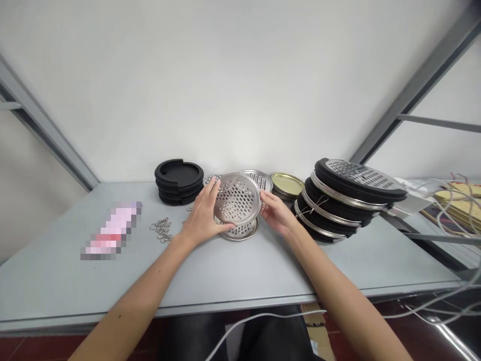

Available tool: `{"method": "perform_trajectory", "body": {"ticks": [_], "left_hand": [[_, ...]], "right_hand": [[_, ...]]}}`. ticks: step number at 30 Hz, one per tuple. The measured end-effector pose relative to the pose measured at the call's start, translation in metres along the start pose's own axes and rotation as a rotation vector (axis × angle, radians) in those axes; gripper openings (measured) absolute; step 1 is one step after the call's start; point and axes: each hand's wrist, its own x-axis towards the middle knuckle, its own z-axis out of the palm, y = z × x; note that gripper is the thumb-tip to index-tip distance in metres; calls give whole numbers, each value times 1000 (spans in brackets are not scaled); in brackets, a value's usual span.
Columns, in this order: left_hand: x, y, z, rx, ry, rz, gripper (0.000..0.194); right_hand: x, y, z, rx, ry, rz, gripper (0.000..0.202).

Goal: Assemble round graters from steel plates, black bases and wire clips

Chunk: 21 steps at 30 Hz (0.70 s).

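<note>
Between my two hands a round metal grater disc (pixel 237 199) is held up at a tilt, its perforated face toward me. My left hand (pixel 203 213) grips its left edge, thumb along the lower rim and fingers over the upper left. At the right edge my right hand (pixel 276 210) pinches the rim. Partly covered below it, a second grater disc (pixel 242 231) lies on the table. More perforated discs (pixel 259 179) lie behind, near the wall. Small wire clips or hooks (pixel 162 228) sit in a loose pile left of my left hand.
Black plastic rings (pixel 179 183) are stacked at the back left. Gold-coloured round lids (pixel 287 184) are piled behind my right hand. A tall, leaning stack of black-rimmed grater discs (pixel 349 195) stands at right. A blurred pink item (pixel 112 230) lies left. White cables (pixel 451 200) hang at right.
</note>
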Motion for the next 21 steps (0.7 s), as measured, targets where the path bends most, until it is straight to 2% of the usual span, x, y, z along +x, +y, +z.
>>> {"method": "perform_trajectory", "body": {"ticks": [6, 12, 16, 21], "left_hand": [[-1, 7, 0, 34, -113, 44, 136], [-3, 11, 0, 66, -162, -1, 135], [-4, 10, -2, 45, -223, -73, 133], [-4, 7, -4, -59, -441, -167, 132]], "right_hand": [[0, 3, 1, 58, -54, 79, 28], [-1, 2, 1, -28, -101, 103, 27], [-1, 1, -2, -186, -21, 50, 32], [2, 4, -8, -598, -2, -92, 34]]}}
